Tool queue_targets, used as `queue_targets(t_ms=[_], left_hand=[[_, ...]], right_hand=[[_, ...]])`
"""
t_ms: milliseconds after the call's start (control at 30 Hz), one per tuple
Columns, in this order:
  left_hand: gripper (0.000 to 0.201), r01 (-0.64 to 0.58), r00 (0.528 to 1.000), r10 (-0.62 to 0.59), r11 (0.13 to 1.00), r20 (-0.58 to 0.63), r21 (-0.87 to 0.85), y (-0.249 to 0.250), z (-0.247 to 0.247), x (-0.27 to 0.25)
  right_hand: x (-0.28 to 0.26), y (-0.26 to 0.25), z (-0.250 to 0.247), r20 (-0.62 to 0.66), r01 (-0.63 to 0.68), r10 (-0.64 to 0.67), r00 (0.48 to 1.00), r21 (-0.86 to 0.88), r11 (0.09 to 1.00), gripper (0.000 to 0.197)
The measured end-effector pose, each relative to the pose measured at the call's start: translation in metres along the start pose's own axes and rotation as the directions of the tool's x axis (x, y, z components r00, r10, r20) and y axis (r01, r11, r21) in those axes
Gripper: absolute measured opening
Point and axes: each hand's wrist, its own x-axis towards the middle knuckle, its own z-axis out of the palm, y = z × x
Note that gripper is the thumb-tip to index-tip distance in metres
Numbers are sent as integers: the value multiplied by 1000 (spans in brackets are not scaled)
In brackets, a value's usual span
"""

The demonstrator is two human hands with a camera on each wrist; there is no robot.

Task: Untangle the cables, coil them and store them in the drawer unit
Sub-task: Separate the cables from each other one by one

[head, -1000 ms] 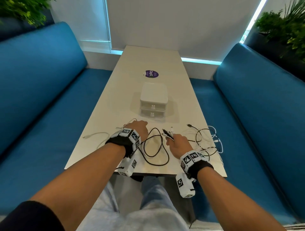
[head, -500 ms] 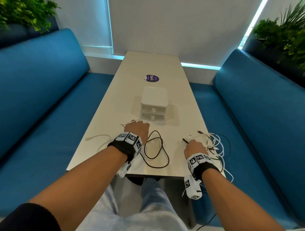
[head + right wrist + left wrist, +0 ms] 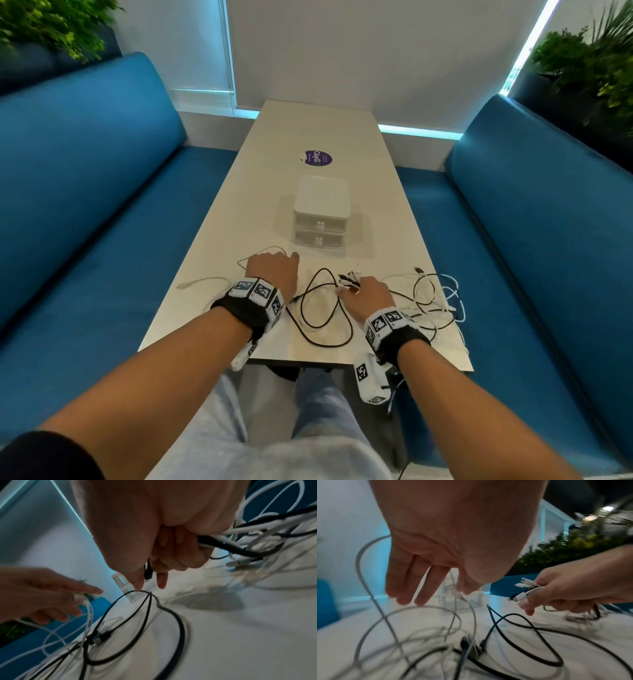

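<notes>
The white two-drawer unit [image 3: 322, 205] stands mid-table with both drawers closed. My left hand [image 3: 274, 270] is just in front of it; its fingers [image 3: 406, 588] are nearly straight, and a thin white cable [image 3: 471, 609] rises to the thumb and seems pinched there. My right hand [image 3: 352, 291] grips a bundle of white and black cable ends [image 3: 525, 588] just above the table. A black cable [image 3: 351, 330] lies looped between my hands. A tangle of white and black cables [image 3: 455, 298] trails from my right hand to the table's right edge.
The long white table [image 3: 308, 130] runs away from me between two blue benches [image 3: 85, 205] [image 3: 531, 222]. A purple round sticker [image 3: 318, 158] lies beyond the drawer unit. One white cable end [image 3: 202, 281] lies left of my left wrist.
My right hand swung out to the right edge with the bundle of cable ends, then came back toward the middle. My left hand stayed almost where it was.
</notes>
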Motion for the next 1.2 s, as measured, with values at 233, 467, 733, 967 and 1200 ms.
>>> queue_targets(t_ms=[233, 467, 733, 967, 1200], left_hand=[[25, -69, 993, 80, 990, -90, 124, 25, -17, -7], [21, -282, 959, 270, 936, -84, -213, 56, 10, 4], [19, -140, 985, 170, 901, 37, -409, 72, 39, 16], [16, -123, 986, 163, 822, 22, -556, 69, 31, 11], [25, -227, 964, 263, 723, -43, -653, 51, 23, 3]], right_hand=[[-1, 1, 2, 37, 6, -4, 999, -57, 998, 29], [-4, 6, -8, -17, -14, 14, 1000, 28, 999, 28], [-10, 15, -7, 52, -18, 14, 999, 88, 996, 31], [-8, 19, -5, 8, -58, 57, 998, 209, 976, 32], [2, 19, -13, 21, -127, 126, 992, 275, 953, 35]])
